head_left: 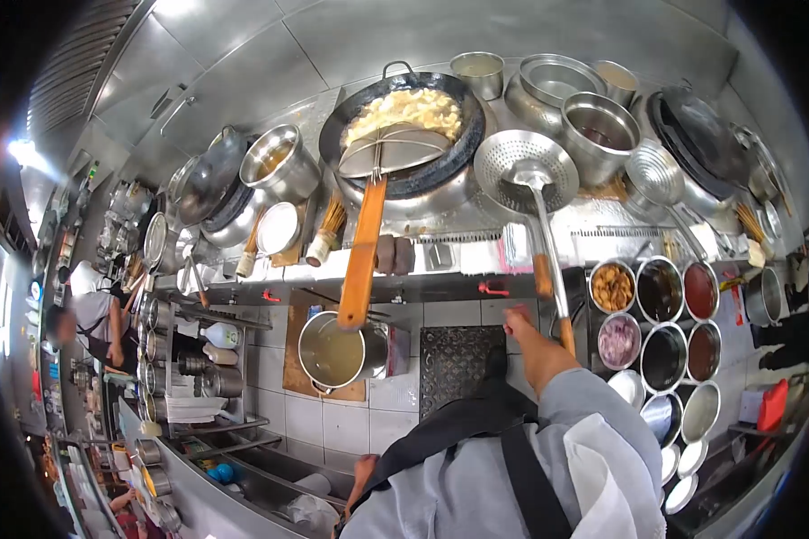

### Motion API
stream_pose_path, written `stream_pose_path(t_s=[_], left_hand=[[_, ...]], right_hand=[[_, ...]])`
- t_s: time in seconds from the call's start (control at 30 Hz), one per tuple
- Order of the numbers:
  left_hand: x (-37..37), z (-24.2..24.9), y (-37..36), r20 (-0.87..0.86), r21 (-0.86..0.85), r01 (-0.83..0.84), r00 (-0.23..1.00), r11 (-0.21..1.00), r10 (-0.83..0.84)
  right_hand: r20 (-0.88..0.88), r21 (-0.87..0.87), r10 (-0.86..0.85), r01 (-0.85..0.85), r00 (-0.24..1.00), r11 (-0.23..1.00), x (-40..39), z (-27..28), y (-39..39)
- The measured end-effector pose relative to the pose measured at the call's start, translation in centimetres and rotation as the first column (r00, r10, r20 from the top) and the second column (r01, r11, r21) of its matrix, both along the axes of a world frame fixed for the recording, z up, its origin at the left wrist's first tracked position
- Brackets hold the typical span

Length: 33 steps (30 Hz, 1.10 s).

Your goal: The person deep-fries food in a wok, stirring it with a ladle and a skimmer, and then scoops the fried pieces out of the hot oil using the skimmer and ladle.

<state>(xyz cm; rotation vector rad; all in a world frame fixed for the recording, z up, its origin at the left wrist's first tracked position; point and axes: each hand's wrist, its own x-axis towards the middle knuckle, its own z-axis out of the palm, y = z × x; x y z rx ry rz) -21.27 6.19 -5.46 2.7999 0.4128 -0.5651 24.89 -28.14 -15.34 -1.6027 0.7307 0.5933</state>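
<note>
The right hand (517, 321) is just in front of the counter (469, 256), its fingers seemingly curled in; whether they pinch anything I cannot tell. The left hand (366, 467) hangs low beside the dark apron (454, 422), too little of it showing to tell whether it is spread or closed.

On the counter, the middle wok (335, 121) holds pale yellow food (413, 108) in bubbling liquid. A wood-handled strainer (367, 225) lies across the wok's near part, screening some of the food, and its handle juts past the counter edge towards a pot (376, 350) of cloudy liquid down by the tiled floor (346, 422). To the right, a perforated ladle (503, 162) likewise overhangs the edge, its wooden tip close to the right forearm.

Steel pots crowd both sides of the wok, one with dark liquid (593, 162) behind the ladle. Bristle brushes (333, 220) and a white bowl (278, 227) sit at front left. Round containers of sauces and browned pieces (612, 287) cluster at the right, and a co-worker (99, 310) stands far left.
</note>
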Motion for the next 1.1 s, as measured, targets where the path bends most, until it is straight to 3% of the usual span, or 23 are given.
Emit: stream_pose_path(t_s=[0.07, 0.13, 0.2, 0.23, 0.33, 0.57, 0.83, 0.93, 0.97, 1.1], left_hand=[[2.9, -1.3, -3.0, -0.14, -0.32, -0.459, 0.888, 0.829, 0.438], [5.4, -1.4, -4.7, -0.171, -0.386, -0.554, 0.828, 0.737, 0.533], [7.0, -1.1, -5.4, -0.178, -0.399, -0.576, 0.812, 0.714, 0.556], [7.4, -0.9, -5.7, -0.178, -0.393, -0.579, 0.81, 0.714, 0.559], [9.1, 1.4, -6.7, -0.196, -0.37, -0.602, 0.795, 0.708, 0.574], [11.9, 1.2, -6.3, -0.24, -0.365, -0.604, 0.796, 0.708, 0.556], [15.7, -1.1, -5.3, -0.249, -0.401, -0.541, 0.841, 0.739, 0.481], [16.6, -1.7, -4.6, -0.24, -0.409, -0.524, 0.852, 0.747, 0.466], [17.2, -1.9, -4.5, -0.237, -0.42, -0.522, 0.853, 0.743, 0.465], [17.9, -2.2, -4.1, -0.235, -0.428, -0.514, 0.857, 0.743, 0.458]], right_hand=[[-0.083, 0.066, -0.107, 0.113, 0.991, 0.991, 3.1, -0.6, 1.0], [-0.091, 0.158, -0.153, 0.166, 0.984, 0.973, 4.9, -1.5, 1.7], [-0.012, 0.279, -0.154, 0.151, 0.988, 0.948, 5.7, -3.2, 1.7], [-0.104, 0.148, -0.186, 0.2, 0.977, 0.968, 6.6, -4.0, 2.5], [-0.23, 0.307, -0.086, 0.156, 0.969, 0.939, 7.6, -12.5, 1.1], [-0.063, 0.298, -0.001, 0.02, 0.998, 0.955, 6.4, -5.3, 0.3], [-0.1, 0.166, 0.135, -0.117, 0.986, 0.979, 7.1, 2.1, 0.3], [-0.069, 0.133, 0.189, -0.178, 0.98, 0.975, 7.2, 2.2, 0.3], [-0.117, 0.138, 0.112, -0.095, 0.987, 0.986, 7.3, 2.5, 0.5], [-0.11, 0.128, 0.103, -0.089, 0.989, 0.988, 7.4, 2.5, 0.6]])
